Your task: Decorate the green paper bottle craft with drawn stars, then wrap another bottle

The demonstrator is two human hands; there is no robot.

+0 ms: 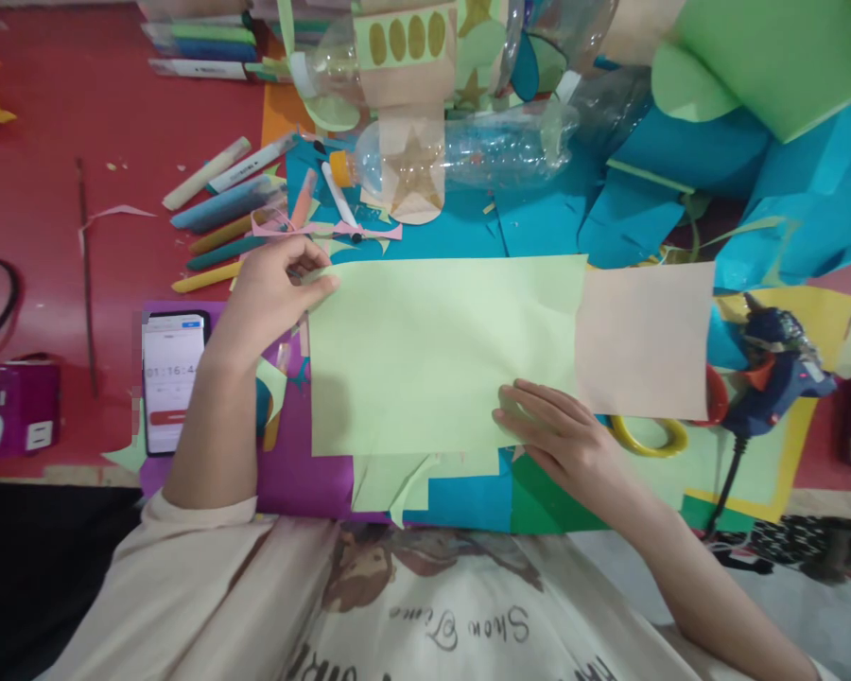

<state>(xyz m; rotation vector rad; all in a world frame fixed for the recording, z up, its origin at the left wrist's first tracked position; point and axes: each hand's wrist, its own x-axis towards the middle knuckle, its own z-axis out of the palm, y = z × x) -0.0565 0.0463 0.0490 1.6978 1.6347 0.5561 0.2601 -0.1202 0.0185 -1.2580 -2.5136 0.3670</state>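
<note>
A light green sheet of paper (425, 350) lies in front of me, its right end over a pale pink sheet (645, 340). My left hand (284, 284) pinches the green sheet's top left corner between thumb and fingers. Near the bottom right edge, my right hand (557, 430) rests flat on the same sheet with its fingers stretched out. Under the green sheet's lower edge, light green paper scraps (390, 487) stick out over purple and blue paper.
Behind the sheet lie plastic bottles (468, 151) with paper cutouts and several markers (227, 203). At left are a phone (176, 378) showing a timer and a purple box (21, 407). At right sit a blue glue gun (772, 378) and yellow-handled scissors (652, 440).
</note>
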